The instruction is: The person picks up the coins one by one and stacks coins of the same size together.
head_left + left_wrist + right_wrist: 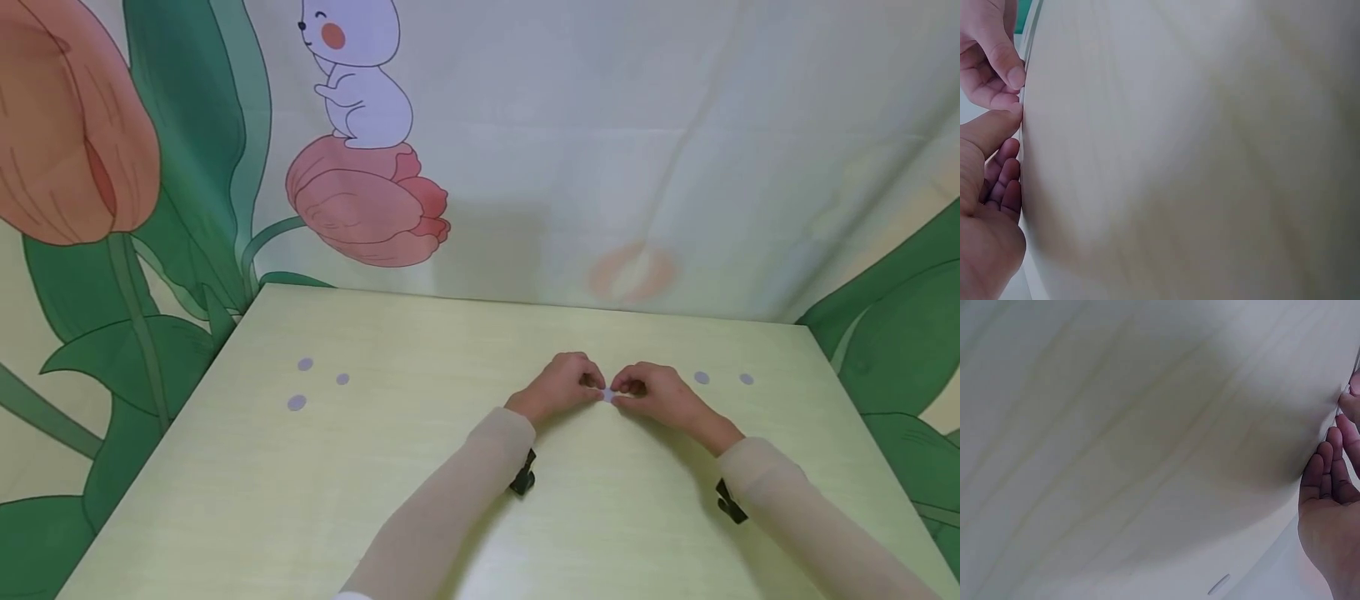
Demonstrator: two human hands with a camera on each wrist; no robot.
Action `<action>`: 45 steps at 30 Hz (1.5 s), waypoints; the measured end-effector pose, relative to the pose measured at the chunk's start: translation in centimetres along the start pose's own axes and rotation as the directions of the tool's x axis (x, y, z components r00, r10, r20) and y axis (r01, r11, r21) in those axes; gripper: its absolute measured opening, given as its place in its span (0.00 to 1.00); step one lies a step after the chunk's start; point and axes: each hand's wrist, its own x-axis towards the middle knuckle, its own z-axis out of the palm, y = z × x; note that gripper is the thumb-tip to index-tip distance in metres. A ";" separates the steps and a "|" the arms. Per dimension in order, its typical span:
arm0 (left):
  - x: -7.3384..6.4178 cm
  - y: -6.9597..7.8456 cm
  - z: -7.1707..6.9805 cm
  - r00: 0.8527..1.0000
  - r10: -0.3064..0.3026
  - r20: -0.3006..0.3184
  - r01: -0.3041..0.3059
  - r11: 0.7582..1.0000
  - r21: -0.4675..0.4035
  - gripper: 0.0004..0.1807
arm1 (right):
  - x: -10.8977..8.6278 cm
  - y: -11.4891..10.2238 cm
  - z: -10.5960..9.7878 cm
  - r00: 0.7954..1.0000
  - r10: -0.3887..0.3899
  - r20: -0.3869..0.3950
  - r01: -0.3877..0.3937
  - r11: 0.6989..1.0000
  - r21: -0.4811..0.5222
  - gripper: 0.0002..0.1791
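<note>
Between the two hands is a small pale lilac disc (608, 395), lying at the tabletop in the head view. My left hand (558, 390) pinches its left edge with thumb and forefinger. From the other side, my right hand (660, 396) pinches its right edge in the same way. The fingertips of both hands almost meet and cover part of the disc. In the left wrist view the left hand (988, 187) is below the right hand (991, 53). The right wrist view shows the right hand (1329, 506) with its other fingers curled near the table surface.
Right of the hands lie two more lilac discs, one larger (702, 377) and one smaller (746, 379). Three others, including a larger disc (297, 403), lie at the table's left. A printed curtain (525, 167) hangs behind the pale table (300, 500).
</note>
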 end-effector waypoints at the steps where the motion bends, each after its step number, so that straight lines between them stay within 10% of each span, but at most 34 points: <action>1: 0.0 -0.1 0.0 1.000 -0.001 0.001 0.001 1.000 -0.004 0.07 | 0.0 0.0 0.0 1.000 -0.002 0.001 0.002 1.000 -0.002 0.06; 20: 0.3 -0.5 -0.9 0.997 -0.062 0.035 0.063 0.997 -0.050 0.07 | 1.1 -0.5 0.4 0.996 0.087 0.035 -0.086 0.996 -0.023 0.05; 45: -0.3 -1.2 -2.2 0.994 -0.080 0.069 0.082 0.997 -0.016 0.06 | 2.7 -2.1 0.8 0.998 -0.025 0.062 0.029 0.997 -0.069 0.07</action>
